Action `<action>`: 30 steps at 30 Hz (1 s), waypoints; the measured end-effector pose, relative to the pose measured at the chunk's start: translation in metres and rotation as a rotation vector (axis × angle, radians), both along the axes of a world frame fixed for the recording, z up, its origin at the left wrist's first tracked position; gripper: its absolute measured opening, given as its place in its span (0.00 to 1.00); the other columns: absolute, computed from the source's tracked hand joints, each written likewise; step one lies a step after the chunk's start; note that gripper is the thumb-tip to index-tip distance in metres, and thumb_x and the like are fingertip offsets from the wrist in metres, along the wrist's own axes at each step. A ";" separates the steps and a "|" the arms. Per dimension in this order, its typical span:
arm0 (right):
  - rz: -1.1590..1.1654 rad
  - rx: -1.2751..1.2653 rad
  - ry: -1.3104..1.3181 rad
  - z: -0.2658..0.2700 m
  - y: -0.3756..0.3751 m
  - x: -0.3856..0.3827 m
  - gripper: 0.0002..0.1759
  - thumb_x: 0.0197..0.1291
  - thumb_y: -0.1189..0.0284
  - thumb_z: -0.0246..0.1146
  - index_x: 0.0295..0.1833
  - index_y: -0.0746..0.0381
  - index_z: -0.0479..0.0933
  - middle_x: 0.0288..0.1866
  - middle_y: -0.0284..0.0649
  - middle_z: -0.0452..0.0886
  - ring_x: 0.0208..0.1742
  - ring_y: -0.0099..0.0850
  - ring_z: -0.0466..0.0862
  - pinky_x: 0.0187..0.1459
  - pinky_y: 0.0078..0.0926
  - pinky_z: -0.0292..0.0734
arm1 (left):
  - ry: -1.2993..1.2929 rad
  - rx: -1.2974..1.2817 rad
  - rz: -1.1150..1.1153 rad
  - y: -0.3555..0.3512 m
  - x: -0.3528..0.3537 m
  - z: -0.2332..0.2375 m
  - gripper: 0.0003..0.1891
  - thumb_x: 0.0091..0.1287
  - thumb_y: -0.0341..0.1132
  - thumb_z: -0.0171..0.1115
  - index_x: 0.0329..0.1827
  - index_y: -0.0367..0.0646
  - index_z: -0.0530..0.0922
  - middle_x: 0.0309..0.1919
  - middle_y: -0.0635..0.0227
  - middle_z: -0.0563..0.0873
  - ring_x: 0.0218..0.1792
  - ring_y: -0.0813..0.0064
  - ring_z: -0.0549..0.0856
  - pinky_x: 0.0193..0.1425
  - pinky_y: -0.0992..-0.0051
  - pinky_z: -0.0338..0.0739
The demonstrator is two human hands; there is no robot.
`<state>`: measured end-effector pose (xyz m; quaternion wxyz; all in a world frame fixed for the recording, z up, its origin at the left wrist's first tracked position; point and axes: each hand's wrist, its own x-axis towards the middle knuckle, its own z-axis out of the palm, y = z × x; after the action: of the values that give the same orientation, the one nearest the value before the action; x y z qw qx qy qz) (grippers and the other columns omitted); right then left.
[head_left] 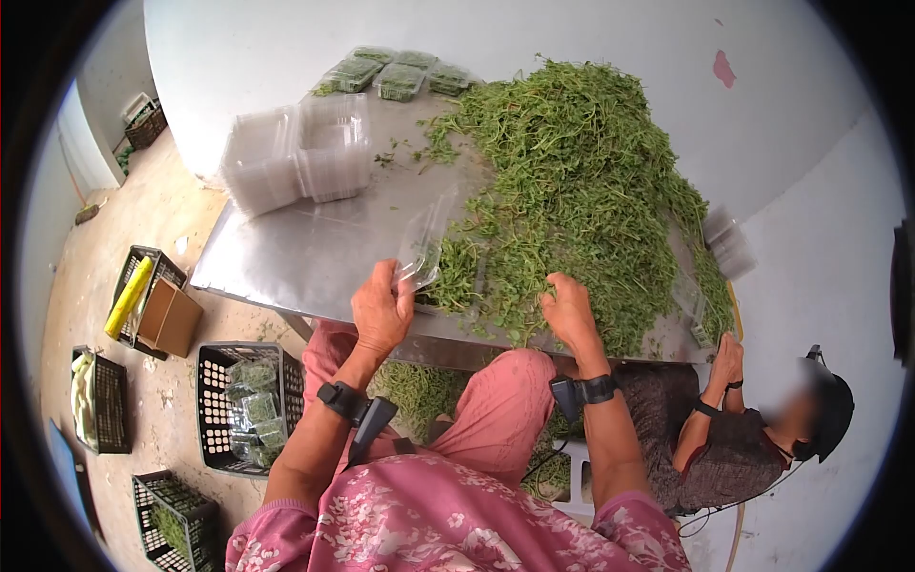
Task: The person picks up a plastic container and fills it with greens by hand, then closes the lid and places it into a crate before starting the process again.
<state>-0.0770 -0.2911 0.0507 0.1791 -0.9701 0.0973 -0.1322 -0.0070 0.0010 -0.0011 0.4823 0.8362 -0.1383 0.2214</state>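
Observation:
My left hand [383, 307] grips the edge of a clear plastic clamshell container [426, 234], whose lid stands tilted open. Leafy greens [456, 276] lie in its base, close to the table's front edge. To the right, my right hand [572, 310] is closed at the near side of a large heap of green stems and leaves [591, 162]. Whatever its curled fingers hold, if anything, is hidden. Loose greens lie between my two hands on the metal table [257, 253].
Stacked empty clamshells [295, 157] stand at the table's left; filled ones [400, 81] sit at the back. A co-worker [743, 429] sits at the right, hands by the table edge. Black crates [205, 410] are on the floor at left.

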 end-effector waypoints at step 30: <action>-0.098 0.084 0.283 0.029 -0.007 0.030 0.47 0.55 0.50 0.71 0.73 0.67 0.64 0.74 0.61 0.64 0.75 0.54 0.64 0.72 0.53 0.59 | 0.021 -0.002 -0.015 0.001 -0.002 0.003 0.12 0.67 0.35 0.59 0.49 0.40 0.75 0.32 0.49 0.83 0.32 0.44 0.83 0.37 0.55 0.77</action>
<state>-0.0472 -0.2984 0.0793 0.1972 -0.9648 0.1740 0.0015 -0.0094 0.0021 0.0022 0.4861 0.8370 -0.1392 0.2090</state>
